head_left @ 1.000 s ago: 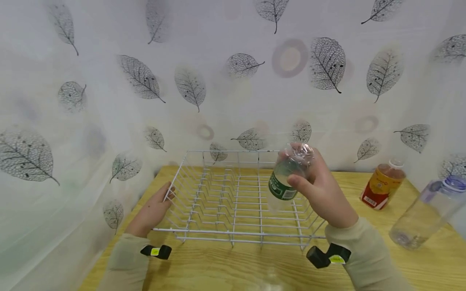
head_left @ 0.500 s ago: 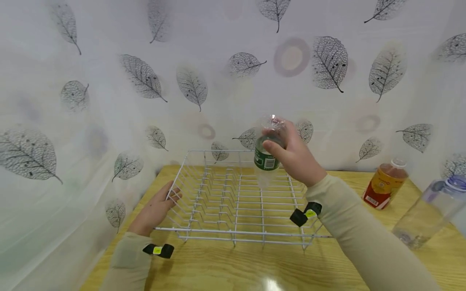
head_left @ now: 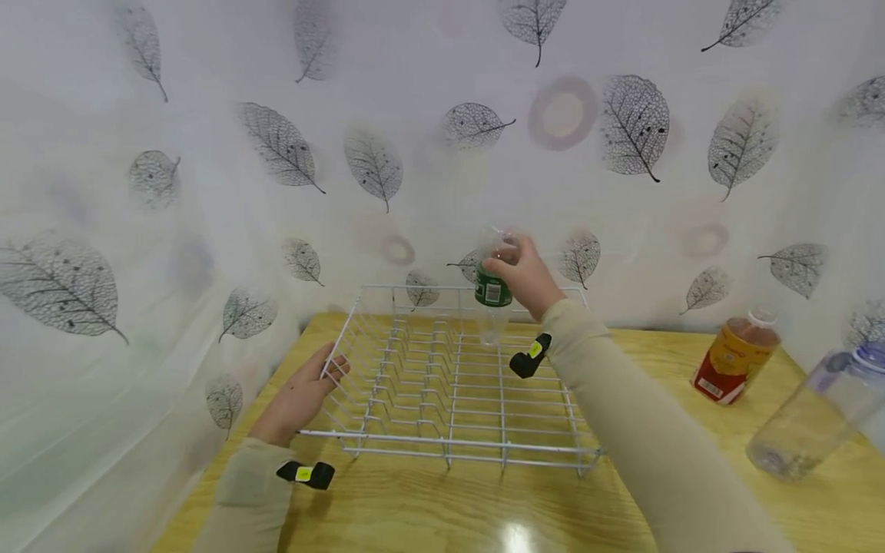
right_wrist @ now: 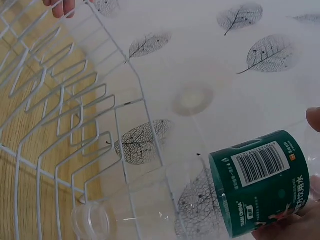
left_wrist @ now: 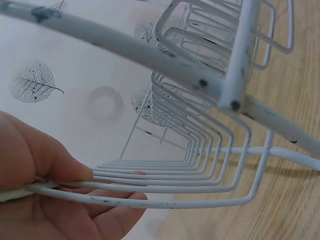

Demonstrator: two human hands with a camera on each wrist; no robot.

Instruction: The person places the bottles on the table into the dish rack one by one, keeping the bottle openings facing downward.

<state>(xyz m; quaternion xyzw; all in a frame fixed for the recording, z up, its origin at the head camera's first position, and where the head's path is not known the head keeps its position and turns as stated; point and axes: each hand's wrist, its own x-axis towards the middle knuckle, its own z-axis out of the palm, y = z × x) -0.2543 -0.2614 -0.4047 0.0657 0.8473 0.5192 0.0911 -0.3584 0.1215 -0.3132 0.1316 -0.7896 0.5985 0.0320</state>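
Note:
A white wire dish rack (head_left: 449, 442) with upright prongs stands on the wooden table. At its left side my left hand (head_left: 297, 395) grips the rim; in the left wrist view the thumb (left_wrist: 65, 165) lies over the side wires and the fingers extend beneath them. My right hand (head_left: 528, 273) holds a clear plastic bottle with a green label (head_left: 492, 290) upside down near its base, over the back of the rack. The bottle's neck (right_wrist: 92, 220) points down beside the rack's wires in the right wrist view. The label partly hides my right fingers there.
To the right of the rack stands a bottle with a red and yellow label (head_left: 734, 357). Farther right is a larger clear bottle with a purple top (head_left: 809, 422). A leaf-print plastic curtain (head_left: 429, 184) hangs behind and along the left.
My right hand has carried the inverted bottle leftward and away from me, from the rack's right side to its back. My left hand keeps its grip on the rim.

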